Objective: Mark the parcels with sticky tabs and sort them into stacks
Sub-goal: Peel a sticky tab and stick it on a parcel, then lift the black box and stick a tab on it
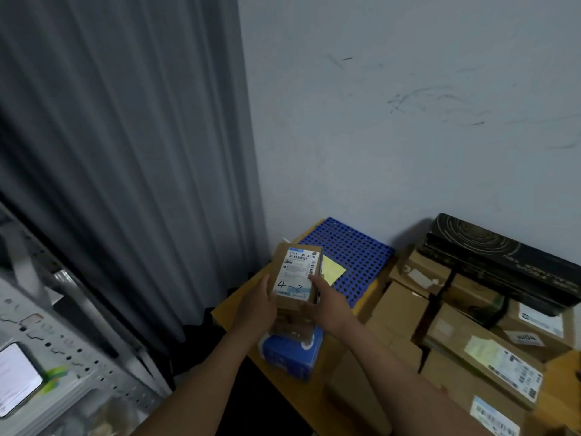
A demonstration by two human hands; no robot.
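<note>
Pale wall (408, 121), grey curtain (125, 152), wooden table (317, 388) in the corner. Gripped at both sides by left hand (256, 305) and right hand (330, 305), fingers curled round it: labelled parcel (297, 272), above the table's far left corner, over a blue box (289, 354). Just beside, a yellow tab (334, 270) against a blue mat (352, 247). Stacks (471, 341) along the right edge.

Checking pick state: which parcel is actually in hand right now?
The small brown parcel with "4-3" written on its label: the left hand and right hand both grip it. The other parcels lie stacked at right, untouched.
</note>
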